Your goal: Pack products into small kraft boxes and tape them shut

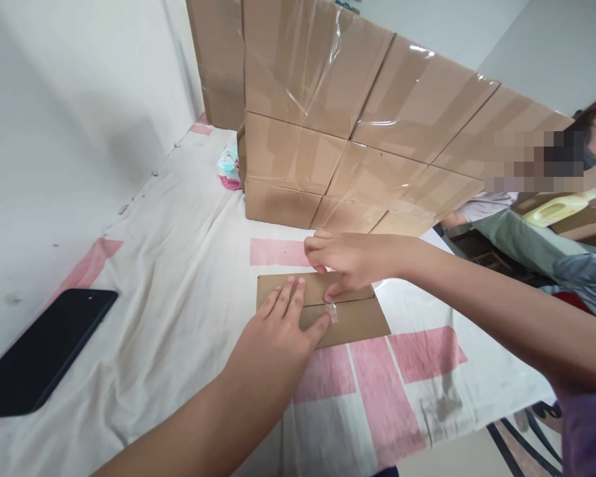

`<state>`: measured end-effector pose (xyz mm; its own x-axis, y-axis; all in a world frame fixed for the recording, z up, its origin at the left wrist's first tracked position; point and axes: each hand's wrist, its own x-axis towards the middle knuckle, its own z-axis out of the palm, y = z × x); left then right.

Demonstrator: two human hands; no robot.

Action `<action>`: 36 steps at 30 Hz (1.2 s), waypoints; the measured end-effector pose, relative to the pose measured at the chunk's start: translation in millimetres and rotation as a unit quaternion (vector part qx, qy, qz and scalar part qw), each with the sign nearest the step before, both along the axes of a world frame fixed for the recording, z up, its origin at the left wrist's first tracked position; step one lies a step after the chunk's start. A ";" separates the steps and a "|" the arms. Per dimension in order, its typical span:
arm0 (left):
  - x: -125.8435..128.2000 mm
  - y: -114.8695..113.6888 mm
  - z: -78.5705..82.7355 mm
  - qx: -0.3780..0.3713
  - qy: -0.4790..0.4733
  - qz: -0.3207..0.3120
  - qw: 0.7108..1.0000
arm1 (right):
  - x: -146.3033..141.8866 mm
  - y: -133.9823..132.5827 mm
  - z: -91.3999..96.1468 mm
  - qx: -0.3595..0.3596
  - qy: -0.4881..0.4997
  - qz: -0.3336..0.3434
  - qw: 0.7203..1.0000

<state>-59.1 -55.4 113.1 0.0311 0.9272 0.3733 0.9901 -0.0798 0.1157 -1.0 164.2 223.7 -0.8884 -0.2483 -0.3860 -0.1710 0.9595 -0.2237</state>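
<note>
**A:** Where is the flat cardboard box [353, 322], and what are the hands doing to it?

**B:** It lies on the white sheet with pink blocks [179, 265], just below the middle of the view. Take it as the centre of a dial. The left hand [283, 331] comes in from seven o'clock and lies spread and flat on the near-left part of the lid, its thumb touching a loose tab of clear tape [333, 313] at the seam. The right hand [350, 262] reaches in from three o'clock, fingers bent down onto the same seam. I cannot tell whether it pinches tape or only presses.

**A:** What else is around?

**B:** A stack of taped cartons [328, 132] stands at twelve o'clock, close behind the right hand. A black phone [44, 348] lies at nine o'clock, well apart, near the wall. At two o'clock there is a yellow bottle [559, 209], with another person's sleeve [516, 242] beside it.

**A:** What could go wrong?

**B:** My guess is the tape. That free tab could fold back on itself or stick to the left thumb, which is already on it. The sheet is soft and creased, so uneven pressing could let the box slide or the flaps gape — leaving a wrinkled, half-stuck seam. A raised right elbow or wrist could also nudge the cartons, since the stack is so close.
</note>
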 end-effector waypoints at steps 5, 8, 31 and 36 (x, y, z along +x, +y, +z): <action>0.4 0.0 3.9 -0.036 0.015 0.009 0.999 | 0.9 28.2 -19.4 -0.044 -0.084 -0.174 0.980; 0.0 1.1 8.8 -0.047 0.023 0.015 0.999 | 9.3 38.0 -30.7 -0.105 -0.101 -0.214 0.966; 8.1 10.4 -9.0 0.002 0.114 0.010 0.993 | 267.9 190.4 -173.7 -0.008 0.306 -0.743 0.595; 7.8 13.1 -13.2 0.062 0.137 -0.009 0.989 | 222.3 215.7 -169.3 0.010 0.293 -0.678 0.674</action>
<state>-51.3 -42.3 99.9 0.1633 0.8728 0.4600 0.9812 -0.0951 -0.1679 221.3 380.0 54.4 -0.2952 0.9452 0.1396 0.8129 0.3252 -0.4831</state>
